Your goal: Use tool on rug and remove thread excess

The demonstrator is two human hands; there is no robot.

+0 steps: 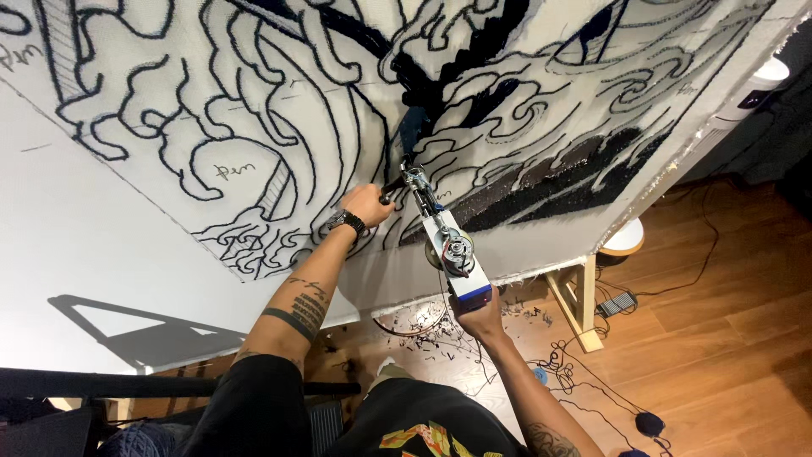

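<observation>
Head view: left hand and right hand grip the tufting gun pressed against the cloth.

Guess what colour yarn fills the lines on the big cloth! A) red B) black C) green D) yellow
B: the swirly lines and filled patches on the cloth are black yarn, and the tufting gun, held by the left hand and the right hand, presses against a dark patch.

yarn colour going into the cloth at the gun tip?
Dark navy blue, next to black outlines. The tufting gun meets the cloth there; head view shows it.
</observation>
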